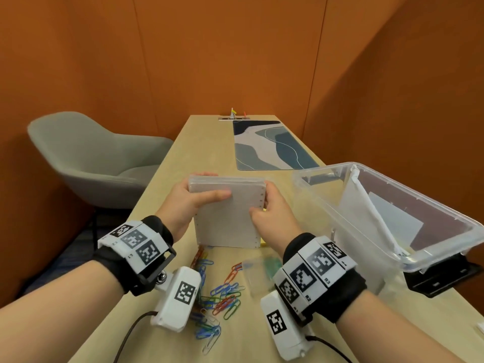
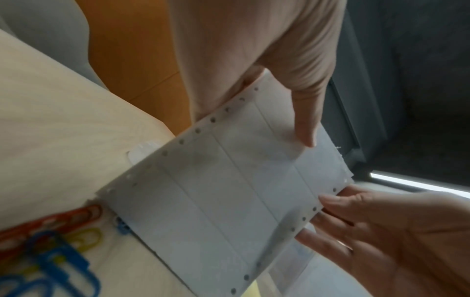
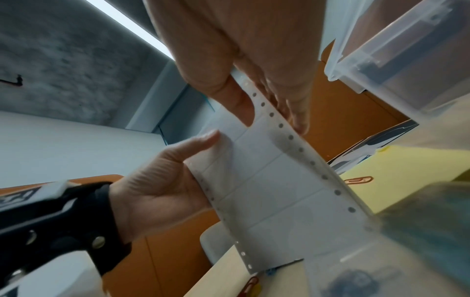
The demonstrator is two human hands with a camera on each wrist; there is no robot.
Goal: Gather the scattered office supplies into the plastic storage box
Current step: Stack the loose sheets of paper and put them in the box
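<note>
Wrist bands carry black-and-white markers, tiny "R2"/"R3" tags on the right one. Coloured paper clips (image 1: 222,297) scattered on worktop (image 1: 180,163) nearest. Left hand (image 1: 183,203) and right hand (image 1: 272,216) both grip the white perforated label stack (image 1: 227,218), thumbs on its face, standing on edge. Clear storage box (image 1: 327,205) just right, tilted. Patterned mat (image 1: 272,145) farther back.

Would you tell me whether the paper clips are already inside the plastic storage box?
No, the paper clips lie scattered on the table, outside the plastic storage box.
</note>
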